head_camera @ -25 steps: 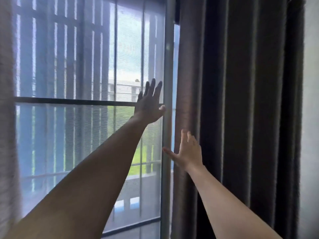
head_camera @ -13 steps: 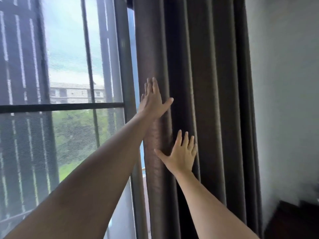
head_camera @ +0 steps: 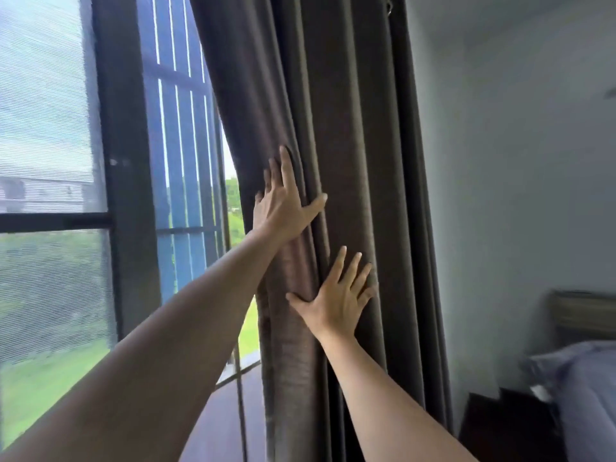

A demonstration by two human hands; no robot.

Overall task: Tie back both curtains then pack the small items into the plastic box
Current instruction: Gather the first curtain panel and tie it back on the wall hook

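While both my arms stretch out in front of me, the dark grey-brown pleated fabric curtain (head_camera: 350, 128) hangs gathered in deep upright folds, and both palms are on it! My left hand (head_camera: 283, 205) is the higher one, on the curtain's window-side folds. Its fingers are straight and point up, and the thumb reaches out across a pleat. It lies flat on the cloth and grips nothing. My right hand (head_camera: 340, 301) is lower on the curtain, just beneath the left one and a touch toward the wall side. Its fingers are fanned wide and the palm is pressed to the fabric, with nothing curled round anything there either. The two hands are near each other but apart, with a fold running between them. Above my left hand the curtain's window-side edge slants instead of dropping straight.

On the window side of the curtain comes a strip of blue upright slats (head_camera: 180, 161) outside the glass. Past it is the thick dark window frame post (head_camera: 123, 195), and then a fine mesh screen (head_camera: 46, 128) with green lawn beyond. On the curtain's other side the plain white wall (head_camera: 500, 161) stands just beside the last fold. Lower down that way I see a wooden headboard (head_camera: 583, 311) and a bed with pale blue-grey bedding (head_camera: 586, 395). A dark low cabinet (head_camera: 493, 421) sits between the curtain and the bed.
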